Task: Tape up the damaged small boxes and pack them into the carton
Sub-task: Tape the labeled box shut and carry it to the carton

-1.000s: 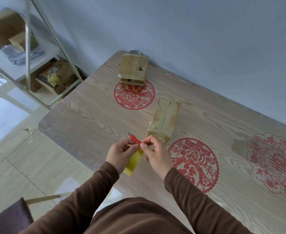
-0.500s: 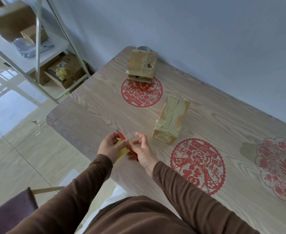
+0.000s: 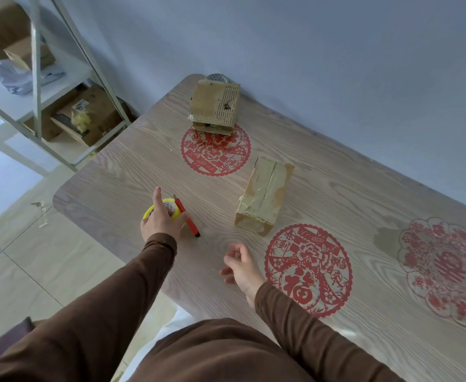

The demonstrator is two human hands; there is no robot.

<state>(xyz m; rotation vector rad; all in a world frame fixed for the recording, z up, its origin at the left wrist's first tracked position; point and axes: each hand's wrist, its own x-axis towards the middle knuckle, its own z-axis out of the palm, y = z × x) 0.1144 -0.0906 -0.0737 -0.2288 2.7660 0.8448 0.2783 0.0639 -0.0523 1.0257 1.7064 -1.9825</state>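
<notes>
the left hand (image 3: 160,223) rests on a yellow tape roll (image 3: 163,210) lying flat on the wooden worktop (image 3: 110,186) in the left centre of the frame, index finger stretched straight forward over the roll, the other fingers spread around its rim. a red utility knife (image 3: 187,218) lies on the worktop touching the roll's right side, its black end toward the lower right. the right hand (image 3: 238,264) hovers low at centre frame, holding nothing, fingers loosely curled. to the upper right of it a taped small box (image 3: 264,195) stands beside a red paper-cut decal (image 3: 309,270). a torn small box (image 3: 215,106) sits further back, at the top edge of another red decal (image 3: 215,150), near the wall. a metal shelf (image 3: 37,78) with cartons stands in the upper left of the frame.
</notes>
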